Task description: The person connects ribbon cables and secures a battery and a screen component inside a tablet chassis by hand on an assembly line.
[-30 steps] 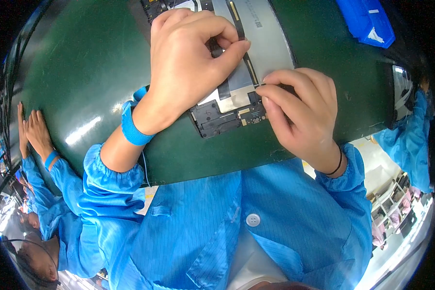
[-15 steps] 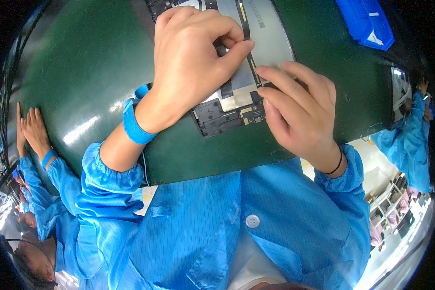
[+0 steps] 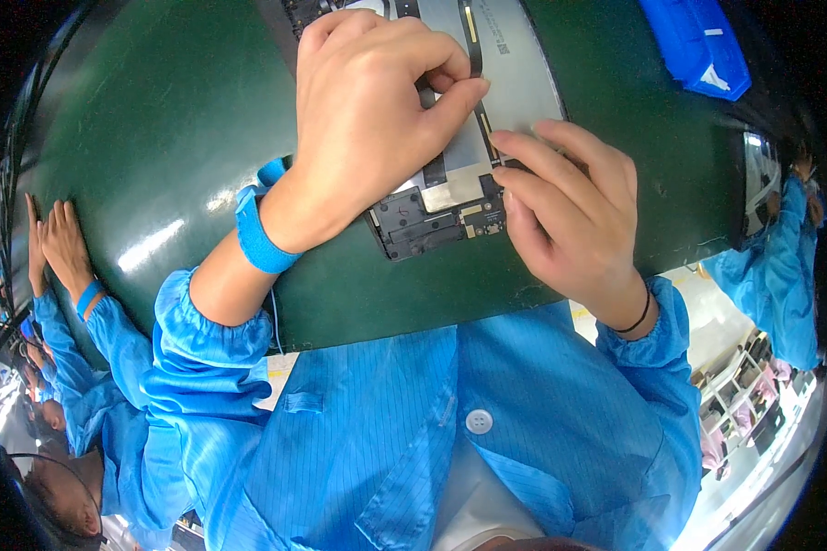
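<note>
Black flat strip, with gold-coloured segments along it, ran lengthwise over the silver face of an open device. My left hand's grip had it pinched partway along, thumb against forefinger. I had the right hand at the strip's lower end, thumb and forefinger close to each other; whether that grip pressed on anything, I could not tell from my distant view. As I judged it, the left hand arched over the device so its pinch could steady the strip, leaving the lower end within easy access from the device's right.

Just nearer me, at the device's near end, lay a black plastic module on the left and a small dark circuit board on the right. Much of the device's left side was hidden under the left hand. The device's near end stopped short of the front edge of the desk, and the green surface showing there and to both sides gave me room for the wrists. A blue bin sat beyond the device's right side, well apart. Far to the device's left were a co-worker's hands, well away from mine.
</note>
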A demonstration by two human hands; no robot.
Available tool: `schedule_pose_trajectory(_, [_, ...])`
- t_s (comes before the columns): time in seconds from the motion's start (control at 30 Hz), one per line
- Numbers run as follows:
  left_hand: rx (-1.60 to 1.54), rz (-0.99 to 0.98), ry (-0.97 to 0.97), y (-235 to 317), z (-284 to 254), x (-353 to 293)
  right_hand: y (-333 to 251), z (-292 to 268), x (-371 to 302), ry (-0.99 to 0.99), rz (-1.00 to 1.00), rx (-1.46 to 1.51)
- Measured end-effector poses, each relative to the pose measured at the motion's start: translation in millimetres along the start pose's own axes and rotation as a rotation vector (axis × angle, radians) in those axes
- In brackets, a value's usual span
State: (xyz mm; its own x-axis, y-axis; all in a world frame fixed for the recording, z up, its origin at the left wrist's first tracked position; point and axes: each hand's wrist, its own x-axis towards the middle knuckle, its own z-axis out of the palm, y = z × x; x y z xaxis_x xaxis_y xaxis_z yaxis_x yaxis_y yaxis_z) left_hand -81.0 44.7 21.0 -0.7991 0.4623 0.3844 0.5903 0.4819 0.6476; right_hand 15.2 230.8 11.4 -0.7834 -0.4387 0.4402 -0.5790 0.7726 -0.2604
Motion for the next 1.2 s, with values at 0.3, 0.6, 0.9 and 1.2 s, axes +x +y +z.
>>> schedule_pose_trajectory(0.3, [0.064,-0.057,-0.058,-2,-4,-3,-15,-10,4,-0.207,0.027,-0.084])
schedule_pose_trajectory(0.6, [-0.056,0.016,0.347,-19,7,-14,-10,-7,35,-0.286,0.068,-0.083])
schedule_pose_trajectory(0.9, [-0.226,-0.272,0.503,-39,24,-50,69,16,8,-0.155,0.324,-0.084])
schedule_pose_trajectory(1.2, [-0.643,-0.238,0.597,-35,32,-45,39,18,22,-0.051,0.488,0.621])
